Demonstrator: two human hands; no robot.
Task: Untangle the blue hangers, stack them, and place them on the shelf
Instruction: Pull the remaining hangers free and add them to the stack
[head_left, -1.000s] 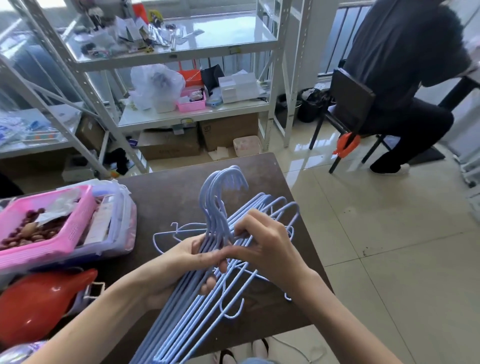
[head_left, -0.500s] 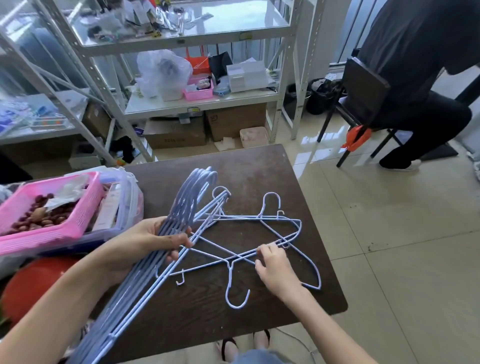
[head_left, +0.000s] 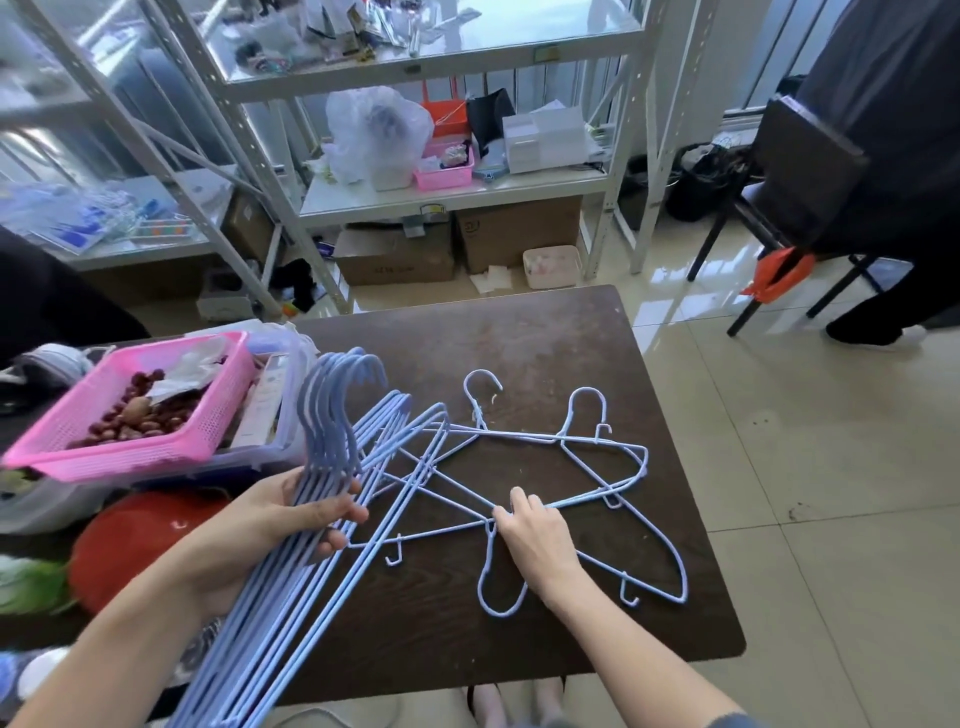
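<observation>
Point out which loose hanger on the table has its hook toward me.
The loose hanger under the right hand: its hook curls toward the table's near edge, while the other two loose hangers point their hooks at the shelf.

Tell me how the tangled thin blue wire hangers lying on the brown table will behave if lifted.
The tangled thin blue wire hangers probably feel light and slightly springy, being thin. Their crossed wires will likely snag and rise together.
</observation>
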